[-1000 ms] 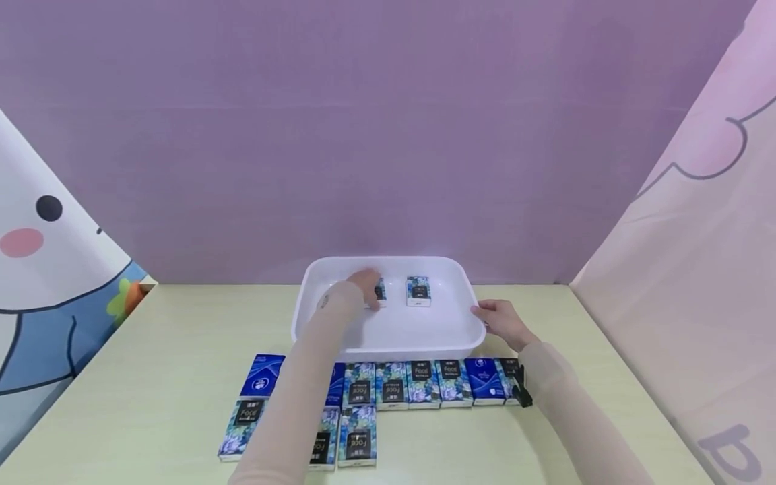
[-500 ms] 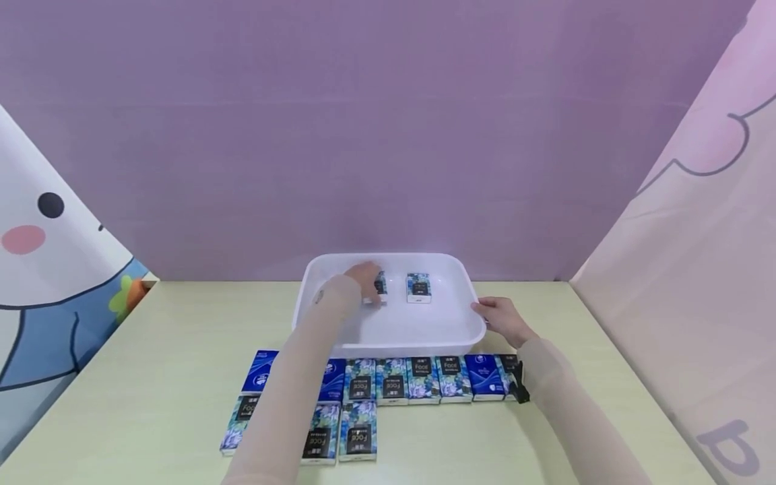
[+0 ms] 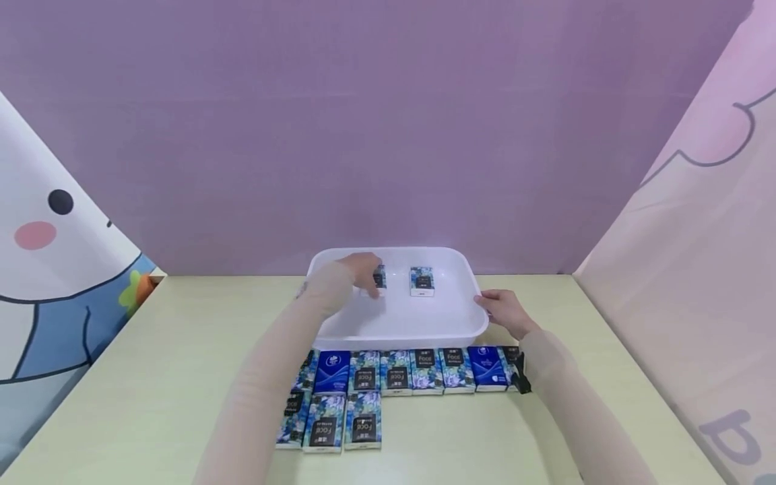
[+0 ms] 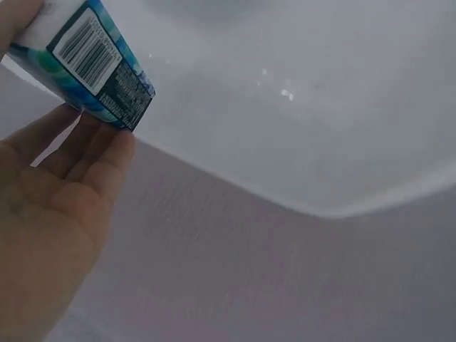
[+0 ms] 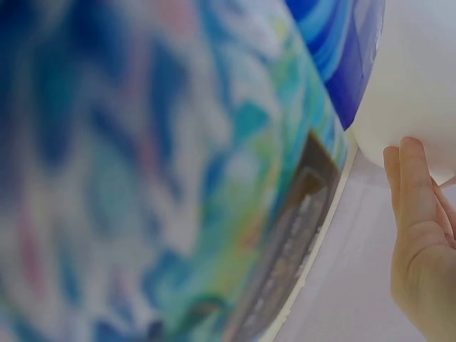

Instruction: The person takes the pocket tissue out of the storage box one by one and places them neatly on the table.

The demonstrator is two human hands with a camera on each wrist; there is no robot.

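Observation:
My left hand (image 3: 364, 269) reaches into the white tray (image 3: 418, 320) and holds a flowered pocket tissue pack (image 3: 380, 278) at its left part. In the left wrist view, the thumb and fingers (image 4: 110, 160) pinch that pack (image 4: 92, 64) at its sides, its barcode end showing. Another flowered tissue pack (image 3: 422, 281) lies to the right of it in the tray. My right hand (image 3: 508, 314) grips the tray's right rim, and in the right wrist view its fingers (image 5: 413, 178) lie against the tray's outer wall (image 5: 410, 85).
Several flowered tissue packs (image 3: 397, 372) and blue ones (image 3: 487, 368) lie in a row along the tray's front, with a shorter second row (image 3: 324, 423) nearer me. My left forearm (image 3: 267, 377) covers the left end of these rows. A purple wall (image 3: 388, 135) stands behind the tray.
My left forearm has swung left and now hides the leftmost packs, while the left hand stays at the same pack. The right hand keeps its grip on the rim. The head view has shifted slightly.

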